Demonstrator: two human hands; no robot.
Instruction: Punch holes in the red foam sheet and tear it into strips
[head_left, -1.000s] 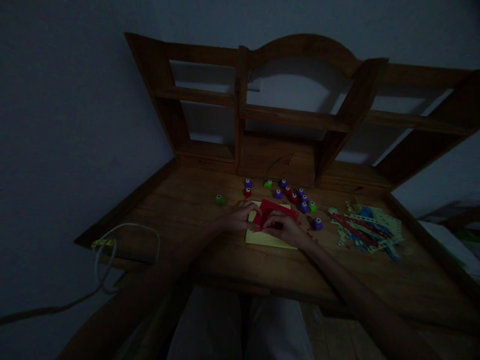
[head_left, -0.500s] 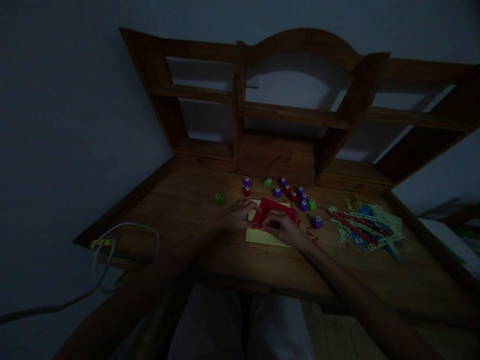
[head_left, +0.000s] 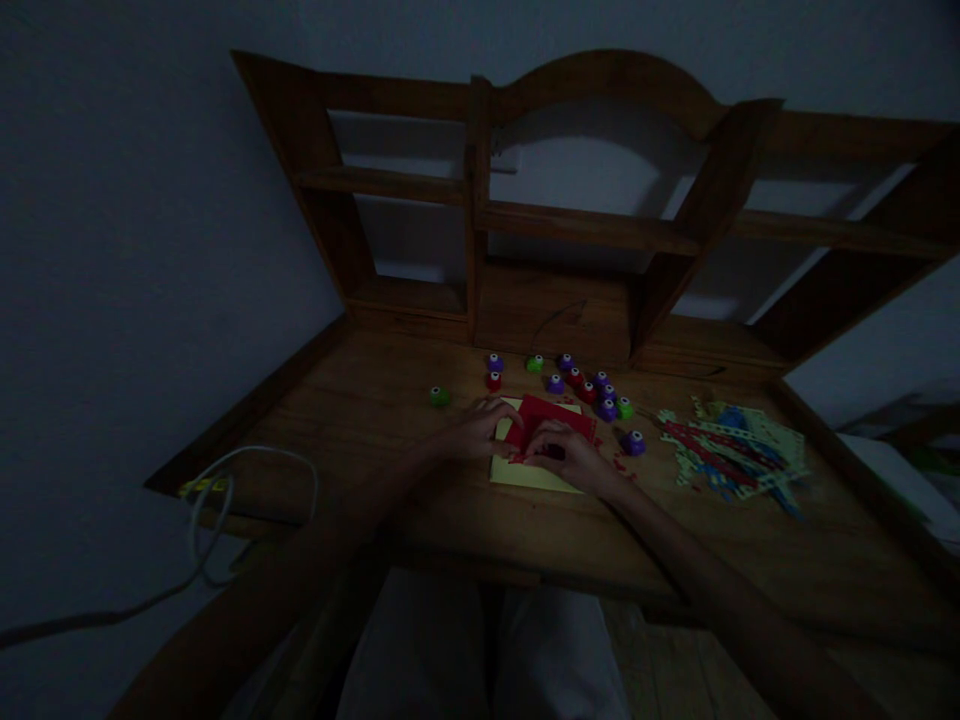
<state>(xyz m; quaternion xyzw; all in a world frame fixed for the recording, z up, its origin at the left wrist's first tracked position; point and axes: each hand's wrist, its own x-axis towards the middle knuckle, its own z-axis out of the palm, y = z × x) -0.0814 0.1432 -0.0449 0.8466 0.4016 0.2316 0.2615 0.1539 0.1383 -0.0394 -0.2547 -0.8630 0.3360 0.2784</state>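
Note:
A sheet of red paper (head_left: 559, 415) lies over a pale yellow sheet or pad (head_left: 532, 478) on the wooden desk. My left hand (head_left: 484, 428) curls over the red paper's left edge, fingers bent and closed on it. Against its lower edge, the fingertips of my right hand (head_left: 566, 455) are pinched together, close to the left thumb. Tiny red bits (head_left: 621, 463) are scattered right of the paper. Behind it stand several small craft punches in purple (head_left: 555, 384), red (head_left: 588, 393) and green (head_left: 535, 364). The dim light hides fine detail at the fingertips.
A pile of punched paper strips (head_left: 739, 450) in yellow, red and blue lies on the right. One green punch (head_left: 439, 397) sits apart on the left. A wooden shelf unit (head_left: 555, 310) rises along the back. A white cable (head_left: 259, 450) loops over the left edge.
My right fingertips have shifted slightly along the paper's lower edge, and small red bits now show beside them. My left hand and the punches stay put.

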